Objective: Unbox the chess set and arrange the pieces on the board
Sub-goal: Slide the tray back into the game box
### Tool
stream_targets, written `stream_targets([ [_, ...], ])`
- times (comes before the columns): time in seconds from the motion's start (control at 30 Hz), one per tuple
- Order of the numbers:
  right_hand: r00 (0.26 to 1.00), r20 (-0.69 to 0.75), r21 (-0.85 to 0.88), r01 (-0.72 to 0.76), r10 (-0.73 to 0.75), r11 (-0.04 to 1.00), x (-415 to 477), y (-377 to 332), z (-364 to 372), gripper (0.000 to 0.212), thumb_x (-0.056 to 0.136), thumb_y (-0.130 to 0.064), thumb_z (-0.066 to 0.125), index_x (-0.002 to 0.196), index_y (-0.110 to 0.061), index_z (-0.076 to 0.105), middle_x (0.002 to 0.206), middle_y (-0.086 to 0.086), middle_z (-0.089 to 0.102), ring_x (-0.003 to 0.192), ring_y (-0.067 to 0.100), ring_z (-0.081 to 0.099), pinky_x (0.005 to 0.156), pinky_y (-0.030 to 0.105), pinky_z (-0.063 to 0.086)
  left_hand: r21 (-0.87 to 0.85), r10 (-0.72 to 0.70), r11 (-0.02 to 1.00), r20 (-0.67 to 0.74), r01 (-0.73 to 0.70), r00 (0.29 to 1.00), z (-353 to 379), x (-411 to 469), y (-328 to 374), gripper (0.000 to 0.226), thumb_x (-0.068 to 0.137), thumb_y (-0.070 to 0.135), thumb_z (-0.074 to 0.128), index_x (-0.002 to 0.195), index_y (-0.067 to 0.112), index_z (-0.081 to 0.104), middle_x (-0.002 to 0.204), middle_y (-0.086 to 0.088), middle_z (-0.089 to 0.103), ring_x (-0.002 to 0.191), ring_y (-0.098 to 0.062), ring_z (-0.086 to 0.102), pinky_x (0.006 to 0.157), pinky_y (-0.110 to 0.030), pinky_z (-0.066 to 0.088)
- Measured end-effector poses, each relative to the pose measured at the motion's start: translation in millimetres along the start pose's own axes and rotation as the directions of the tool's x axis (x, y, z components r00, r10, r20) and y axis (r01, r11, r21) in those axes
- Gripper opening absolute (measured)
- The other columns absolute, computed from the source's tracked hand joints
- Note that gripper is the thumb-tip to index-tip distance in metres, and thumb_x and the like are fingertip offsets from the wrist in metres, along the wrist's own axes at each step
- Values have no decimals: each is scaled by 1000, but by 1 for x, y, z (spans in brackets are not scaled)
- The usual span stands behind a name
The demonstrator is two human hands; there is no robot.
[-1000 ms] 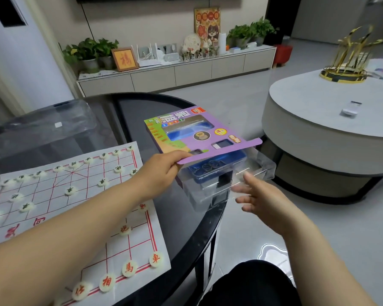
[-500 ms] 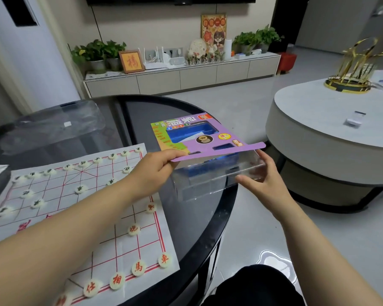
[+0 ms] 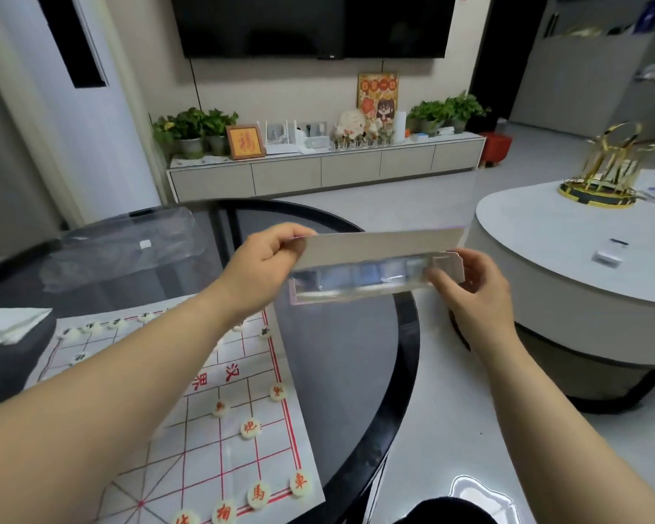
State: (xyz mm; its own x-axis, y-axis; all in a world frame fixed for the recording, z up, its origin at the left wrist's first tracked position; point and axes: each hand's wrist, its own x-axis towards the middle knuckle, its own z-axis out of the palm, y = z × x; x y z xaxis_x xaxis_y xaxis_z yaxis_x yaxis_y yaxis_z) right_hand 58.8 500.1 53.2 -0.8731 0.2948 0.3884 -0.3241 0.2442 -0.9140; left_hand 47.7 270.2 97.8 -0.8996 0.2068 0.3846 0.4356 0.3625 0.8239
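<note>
Flat a moment ago, the box now tilts edge-on mid-frame, left hand pinching its card, right hand gripping its clear end, likely to open it.

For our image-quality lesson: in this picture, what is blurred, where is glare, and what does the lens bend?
Head view: the clear box is motion-smeared while the chess pieces read sharp; glare shines on the floor; the wide lens bows the wall edge.

Box (blurred) gripped by left hand, right hand.
</note>
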Motion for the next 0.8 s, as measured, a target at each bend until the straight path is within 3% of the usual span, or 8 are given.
stream_targets([
  [0.17, 997, 72, 90, 35, -41, 995, 21, -37, 7, 18, 90, -11, 51, 85, -29, 47, 85, -13, 52, 72, -9, 53, 61, -2, 40, -147, -42, 989, -94, 28, 995, -18, 31, 28, 31, 94, 5, 38, 78, 26, 53, 78, 8, 55, 68, 5, 53, 72, -14, 43],
  [0.33, 987, 145, 35, 67, -71, 997, 59, -60, 29, 8, 94, -16, 43, 88, -17, 47, 79, -2, 49, 70, 6, 48, 55, 2, 39, -172, -170, 975, -156, 143, 973, -31, 69, 27, 18, 94, 15, 42, 89, 28, 53, 105, -4, 58, 105, -23, 52, 102, -41, 37],
  [0.43, 991, 115, 53, 55, -61, 997, 82, -62, 47, 28, 94, -21, 43, 102, 5, 50, 96, 22, 58, 88, 35, 55, 72, 26, 41, -275, -211, 948, -166, 160, 963, -29, 78, 28, 6, 93, 25, 45, 96, 25, 50, 109, -2, 57, 112, -22, 50, 98, -36, 38],
  [0.47, 994, 89, 56, 58, -63, 997, 88, -63, 51, 31, 95, -23, 43, 100, 6, 51, 95, 25, 57, 87, 39, 53, 73, 32, 40, -321, -226, 932, -151, 168, 962, -28, 80, 26, 9, 93, 27, 44, 100, 24, 49, 106, 4, 56, 112, -18, 48, 97, -32, 36],
  [0.53, 997, 48, 62, 59, -62, 996, 99, -67, 58, 34, 95, -30, 41, 85, 1, 51, 82, 24, 51, 78, 29, 48, 70, 41, 40, -380, -232, 909, -121, 171, 965, -27, 84, 24, 17, 93, 26, 43, 108, 21, 50, 100, 11, 52, 111, -14, 45, 98, -28, 32],
  [0.63, 999, 16, 54, 48, -49, 997, 116, -69, 64, 36, 94, -36, 41, 68, -11, 41, 71, 14, 40, 75, 21, 40, 66, 40, 35, -426, -236, 892, -155, 150, 959, -29, 94, 22, 9, 93, 20, 46, 89, 23, 54, 91, 2, 61, 95, -21, 59, 96, -41, 44],
  [0.7, 1000, 15, 41, 19, -20, 999, 124, -73, 67, 37, 93, -39, 41, 63, -18, 35, 71, 9, 38, 75, 21, 40, 66, 37, 32, -425, -251, 894, -217, 140, 944, -33, 102, 24, 10, 93, 20, 46, 87, 24, 53, 87, 1, 62, 84, -19, 61, 85, -39, 51],
  [0.8, 997, 45, 77, -72, 69, 994, 129, -80, 65, 39, 92, -43, 42, 80, -7, 50, 81, 10, 45, 76, 23, 45, 67, 38, 38, -391, -254, 906, -200, 160, 946, -34, 112, 27, 10, 94, 18, 43, 94, 20, 52, 88, 0, 60, 86, -19, 60, 82, -35, 50],
])
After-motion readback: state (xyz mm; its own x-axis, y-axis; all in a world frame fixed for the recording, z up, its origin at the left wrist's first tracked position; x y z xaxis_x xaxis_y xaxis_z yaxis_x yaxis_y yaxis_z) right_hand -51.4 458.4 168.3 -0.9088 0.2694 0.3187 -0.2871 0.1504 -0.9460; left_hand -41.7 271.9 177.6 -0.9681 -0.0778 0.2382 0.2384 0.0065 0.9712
